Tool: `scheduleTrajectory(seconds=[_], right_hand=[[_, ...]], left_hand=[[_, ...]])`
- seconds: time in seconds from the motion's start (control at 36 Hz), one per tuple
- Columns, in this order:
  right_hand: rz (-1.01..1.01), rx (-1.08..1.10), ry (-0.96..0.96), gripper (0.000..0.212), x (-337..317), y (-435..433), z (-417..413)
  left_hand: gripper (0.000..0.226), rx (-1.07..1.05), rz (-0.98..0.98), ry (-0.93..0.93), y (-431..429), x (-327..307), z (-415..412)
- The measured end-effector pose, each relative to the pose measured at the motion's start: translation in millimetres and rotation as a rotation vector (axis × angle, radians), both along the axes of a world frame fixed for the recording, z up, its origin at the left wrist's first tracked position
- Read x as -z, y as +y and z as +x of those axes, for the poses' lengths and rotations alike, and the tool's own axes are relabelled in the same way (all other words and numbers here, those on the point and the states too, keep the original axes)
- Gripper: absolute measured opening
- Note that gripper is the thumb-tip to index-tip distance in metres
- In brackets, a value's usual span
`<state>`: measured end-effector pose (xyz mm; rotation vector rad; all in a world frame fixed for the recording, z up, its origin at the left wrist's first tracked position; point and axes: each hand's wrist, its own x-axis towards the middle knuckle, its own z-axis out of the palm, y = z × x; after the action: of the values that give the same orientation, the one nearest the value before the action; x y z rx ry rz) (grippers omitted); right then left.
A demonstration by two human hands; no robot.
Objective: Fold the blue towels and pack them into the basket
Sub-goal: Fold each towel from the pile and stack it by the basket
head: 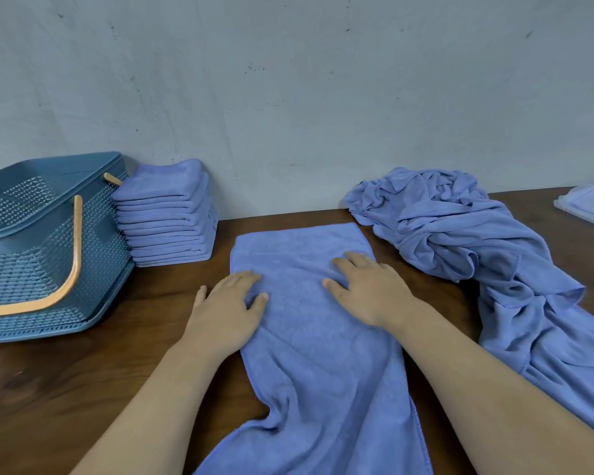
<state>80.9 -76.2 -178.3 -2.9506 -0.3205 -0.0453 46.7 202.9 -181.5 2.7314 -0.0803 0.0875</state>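
A blue towel (309, 337) lies lengthwise on the brown table, folded into a long strip that runs from the wall toward me. My left hand (225, 305) rests flat on the strip's left edge, fingers straight. My right hand (366, 287) presses flat on the strip's right half. A stack of several folded blue towels (167, 214) stands at the back left against the wall. Beside that stack, at the far left, sits the blue perforated basket (31, 241) with orange handles. A heap of crumpled blue towels (467, 241) lies to the right.
The grey wall (288, 97) closes off the table's far side. A clear plastic lid or tray (588, 205) lies at the far right edge. Bare brown tabletop (66, 389) shows in front of the basket.
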Motion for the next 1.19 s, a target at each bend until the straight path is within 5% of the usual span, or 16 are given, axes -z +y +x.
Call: scheduleTrajectory(seconds=[0.11, 0.19, 0.33, 0.5, 0.58, 0.69, 0.78, 0.92, 1.08, 1.19], right_hand=[[0.066, 0.04, 0.048, 0.07, 2.1, -2.4, 11.2], [0.04, 0.065, -0.134, 0.063, -3.5, -0.1, 5.3], [-0.018, 0.096, -0.154, 0.047, -11.6, 0.8, -11.4], [0.07, -0.002, 0.058, 0.072, -1.6, 8.4, -6.9], [0.217, -0.026, -0.031, 0.057, -3.9, 3.2, 0.7], [0.17, 0.02, -0.249, 0.048, -9.1, 1.8, -5.9], [0.081, 0.052, -0.138, 0.054, -7.3, 4.1, -13.0], [0.026, -0.028, 0.067, 0.074, 4.7, 5.1, -11.1], [0.373, -0.075, 0.006, 0.066, -3.1, -16.5, 1.9], [0.44, -0.04, -0.004, 0.062, -3.5, -15.6, -6.0]], left_hand=[[0.05, -0.111, 0.0, 0.003, 2.4, -0.2, 7.6], [0.043, -0.152, 0.043, -0.144, 2.3, -3.6, 3.5], [0.021, 0.006, -0.081, -0.188, 1.9, -8.7, -5.5], [0.063, 0.04, 0.005, 0.0, 5.3, -0.7, -0.1], [0.055, -0.038, -0.047, -0.047, 12.1, -0.6, 4.8], [0.042, -0.046, -0.017, -0.155, 11.8, -5.8, 0.3], [0.039, 0.028, -0.037, -0.174, 3.0, -10.4, -4.2], [0.072, 0.095, 0.007, 0.03, -4.7, -1.3, -9.4], [0.104, 0.14, -0.028, 0.123, 11.8, 4.0, 0.2], [0.099, 0.153, -0.04, 0.096, 15.5, 7.2, 0.6]])
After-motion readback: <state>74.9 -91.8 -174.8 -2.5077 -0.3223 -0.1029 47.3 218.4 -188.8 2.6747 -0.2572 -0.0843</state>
